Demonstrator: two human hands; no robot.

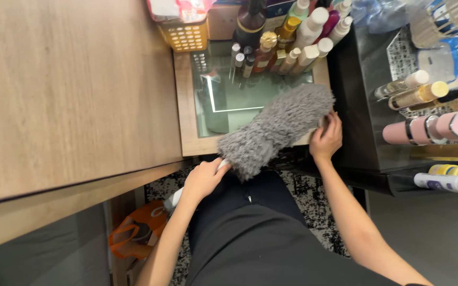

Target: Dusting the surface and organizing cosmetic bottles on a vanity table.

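My left hand (203, 179) grips the pale handle of a fluffy grey duster (276, 127), close under its shaggy head. The head lies slanted across the near right part of a glass-topped vanity table (186, 106). Resting on the table's right front corner, my right hand (325, 139) touches the duster's upper end with its fingers. I look straight down over my black trousers.
Several cosmetic bottles (287, 47) and a yellow basket (185, 35) crowd the table's far edge. At the left stands a tall wooden panel (70, 90). A dark shelf (361, 106) at the right carries lying bottles (430, 127). An orange bag (133, 233) sits on the patterned rug below.
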